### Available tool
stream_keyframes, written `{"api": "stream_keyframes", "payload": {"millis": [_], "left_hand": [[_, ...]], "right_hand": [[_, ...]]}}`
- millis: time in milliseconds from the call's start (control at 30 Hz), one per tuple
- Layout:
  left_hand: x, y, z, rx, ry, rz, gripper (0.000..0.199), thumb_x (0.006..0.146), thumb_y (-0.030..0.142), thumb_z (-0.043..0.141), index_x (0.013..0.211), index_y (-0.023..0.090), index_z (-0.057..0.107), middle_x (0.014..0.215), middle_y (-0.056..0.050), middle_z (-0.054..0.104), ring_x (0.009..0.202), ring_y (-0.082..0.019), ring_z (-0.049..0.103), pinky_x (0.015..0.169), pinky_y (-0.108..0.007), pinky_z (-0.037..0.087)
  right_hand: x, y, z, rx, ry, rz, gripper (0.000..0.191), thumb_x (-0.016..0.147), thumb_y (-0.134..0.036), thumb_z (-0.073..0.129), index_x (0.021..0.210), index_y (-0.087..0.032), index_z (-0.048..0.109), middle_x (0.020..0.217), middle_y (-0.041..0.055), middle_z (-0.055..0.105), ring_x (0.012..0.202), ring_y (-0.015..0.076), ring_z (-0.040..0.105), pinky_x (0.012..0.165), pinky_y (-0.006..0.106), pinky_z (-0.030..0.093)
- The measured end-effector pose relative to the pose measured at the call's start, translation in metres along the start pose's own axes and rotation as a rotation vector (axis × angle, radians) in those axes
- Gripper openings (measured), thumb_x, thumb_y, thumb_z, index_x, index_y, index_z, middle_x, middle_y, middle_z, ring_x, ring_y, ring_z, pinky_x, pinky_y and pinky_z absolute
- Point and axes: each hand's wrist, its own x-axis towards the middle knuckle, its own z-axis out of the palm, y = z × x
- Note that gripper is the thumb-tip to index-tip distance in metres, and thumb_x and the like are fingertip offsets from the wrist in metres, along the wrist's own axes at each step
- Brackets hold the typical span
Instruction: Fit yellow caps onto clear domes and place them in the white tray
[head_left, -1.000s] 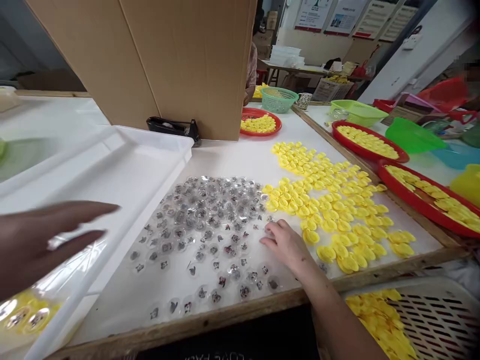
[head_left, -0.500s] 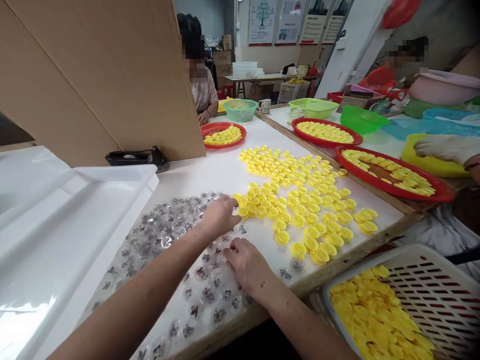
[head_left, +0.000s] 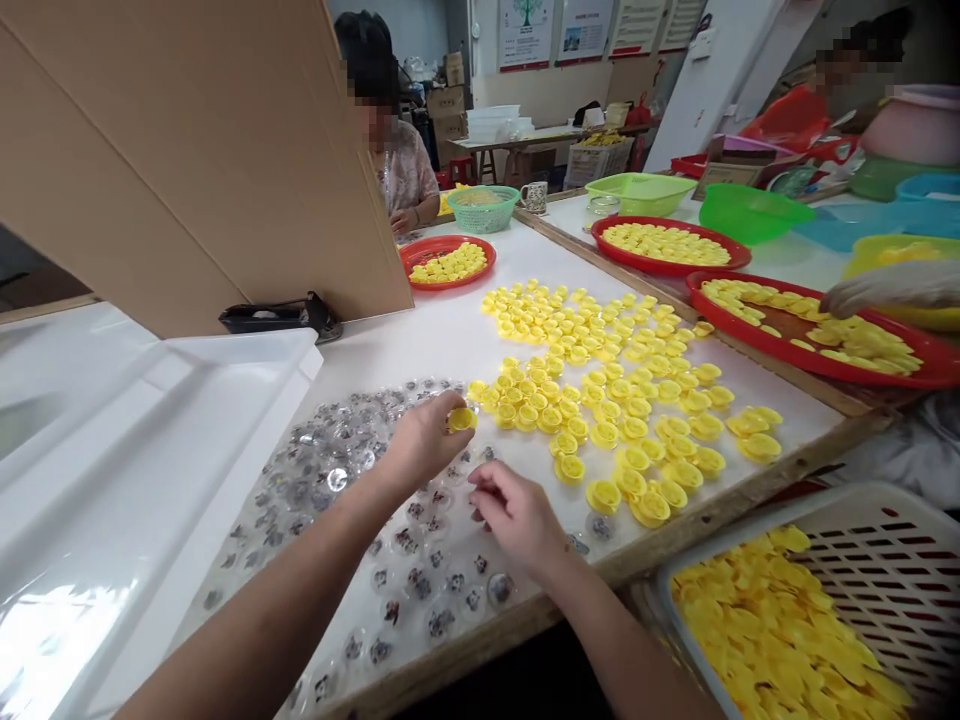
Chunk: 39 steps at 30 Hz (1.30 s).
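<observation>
Head cam: both hands over white table (head_left: 420,340)
L hand (head_left: 424,440): pinching yellow cap (head_left: 461,419) at fingertips
R hand (head_left: 517,520): closed, fingers curled, over clear blisters (head_left: 337,480); can't tell if holding anything
Loose yellow caps (head_left: 600,400): on table, just right of hands

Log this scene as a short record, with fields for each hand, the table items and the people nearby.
Left hand: holds a yellow plastic cap
Right hand: fingers pinched above clear plastic capsules; cannot tell if anything is held
Table items: loose yellow caps; red tray of yellow caps
Below table edge: white slotted crate of yellow caps
People: co-worker beyond the cardboard divider; gloved hand over the red tray
</observation>
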Motion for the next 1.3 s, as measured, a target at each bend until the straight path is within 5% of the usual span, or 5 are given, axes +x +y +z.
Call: {"api": "stream_keyframes", "payload": {"millis": [167, 333, 533, 933, 1300], "left_hand": [[-0.058, -0.016, -0.019, -0.431, -0.076, -0.147, 0.021, 0.073, 0.025, 0.062, 0.093, 0.021, 0.061, 0.074, 0.002, 0.063, 0.062, -0.012, 0.055, 0.056, -0.022, 0.042], [-0.102, -0.022, -0.005, -0.729, -0.107, -0.266, 0.029, 0.064, 0.019, 0.068, 0.091, 0.017, 0.057, 0.078, 0.0, 0.062, 0.064, -0.011, 0.053, 0.056, -0.021, 0.042], [-0.119, -0.028, 0.002, -1.024, -0.123, -0.269, 0.021, 0.069, 0.026, 0.069, 0.084, 0.016, 0.06, 0.067, 0.002, 0.057, 0.059, -0.009, 0.049, 0.052, -0.02, 0.038], [-0.126, -0.049, 0.0, -1.067, -0.18, -0.286, 0.03, 0.068, 0.019, 0.065, 0.098, 0.018, 0.061, 0.084, -0.002, 0.066, 0.072, -0.015, 0.06, 0.061, -0.024, 0.046], [-0.124, -0.048, -0.002, -1.356, -0.259, -0.244, 0.026, 0.07, 0.02, 0.067, 0.094, 0.013, 0.064, 0.075, -0.001, 0.061, 0.063, -0.009, 0.052, 0.057, -0.02, 0.04]], "right_hand": [[0.003, -0.005, -0.007, 0.682, -0.007, 0.179, 0.013, 0.083, -0.025, 0.061, 0.095, -0.02, 0.061, 0.076, -0.0014, 0.058, 0.067, 0.0126, 0.062, 0.057, 0.022, 0.048], [0.0, -0.021, 0.002, 0.872, -0.073, 0.23, 0.016, 0.078, -0.024, 0.068, 0.093, -0.022, 0.063, 0.071, -0.0036, 0.058, 0.061, 0.0098, 0.057, 0.052, 0.02, 0.043], [0.0, -0.032, 0.016, 0.589, -0.159, 0.164, 0.012, 0.082, -0.026, 0.065, 0.094, -0.023, 0.066, 0.079, -0.0009, 0.06, 0.063, 0.0101, 0.057, 0.055, 0.022, 0.046], [0.008, -0.071, 0.018, -0.114, -0.205, -0.213, 0.022, 0.082, -0.016, 0.063, 0.103, -0.021, 0.065, 0.088, 0.0034, 0.059, 0.069, 0.0134, 0.058, 0.062, 0.027, 0.05], [0.015, -0.071, 0.007, -0.189, -0.276, -0.217, 0.023, 0.083, -0.022, 0.065, 0.106, -0.023, 0.064, 0.08, 0.0011, 0.06, 0.071, 0.0149, 0.059, 0.062, 0.027, 0.049]]}}
